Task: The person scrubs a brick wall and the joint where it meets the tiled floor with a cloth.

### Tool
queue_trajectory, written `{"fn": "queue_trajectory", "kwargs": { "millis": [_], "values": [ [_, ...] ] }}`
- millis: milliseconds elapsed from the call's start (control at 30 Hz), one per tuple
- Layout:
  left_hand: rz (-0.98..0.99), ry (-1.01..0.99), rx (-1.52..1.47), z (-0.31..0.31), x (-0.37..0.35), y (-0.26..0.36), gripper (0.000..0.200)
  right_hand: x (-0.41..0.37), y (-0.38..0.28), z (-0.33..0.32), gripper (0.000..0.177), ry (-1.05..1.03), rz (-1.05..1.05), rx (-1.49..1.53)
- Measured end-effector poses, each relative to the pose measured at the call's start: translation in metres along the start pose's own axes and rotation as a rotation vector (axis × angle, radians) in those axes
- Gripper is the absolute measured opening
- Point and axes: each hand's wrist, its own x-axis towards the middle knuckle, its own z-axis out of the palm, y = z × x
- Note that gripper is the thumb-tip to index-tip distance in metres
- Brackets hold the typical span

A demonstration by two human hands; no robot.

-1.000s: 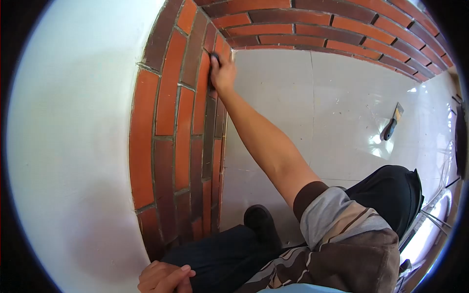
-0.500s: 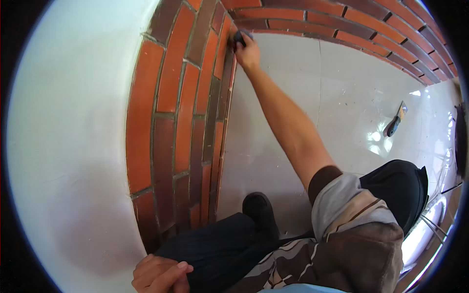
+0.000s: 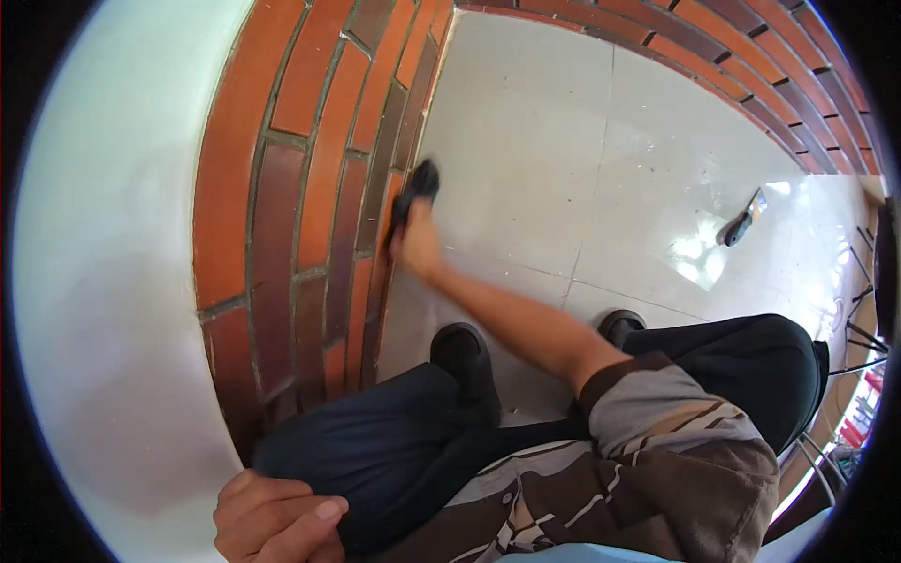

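My right hand (image 3: 420,240) is wrapped round a black hand tool (image 3: 425,178), possibly a brush, blurred by motion. It is held against the lower courses of the brick-faced wall (image 3: 324,188), close to where the wall meets the floor. My fingers and the wall side hide part of the tool. Beside my bent knee, at the bottom left, my left hand (image 3: 280,518) is curled closed with the thumb against the fingers, and nothing shows in it.
A putty knife (image 3: 741,223) with a dark handle lies on the pale tiled floor (image 3: 526,122), among scattered crumbs. Another brick wall (image 3: 694,47) runs along the far side. My shoes (image 3: 466,361) stand near the left wall. Thin chair legs (image 3: 859,342) show at the right edge.
My right hand has come from the far corner toward me along the wall base with the black tool. The view has shifted, and my second shoe now shows. My left hand stays curled.
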Motion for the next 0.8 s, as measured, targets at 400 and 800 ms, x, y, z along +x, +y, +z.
{"fn": "queue_trajectory", "kwargs": {
  "millis": [400,800],
  "values": [
    [-0.009,0.008,0.159,0.016,-0.001,0.033,0.036,-0.159,0.035,0.065,0.035,-1.250,-0.486,0.072],
    [0.065,0.440,0.149,0.020,-0.019,0.037,0.020,0.042,-0.063,-0.088,0.054,-1.174,0.178,0.249]
  ]
}}
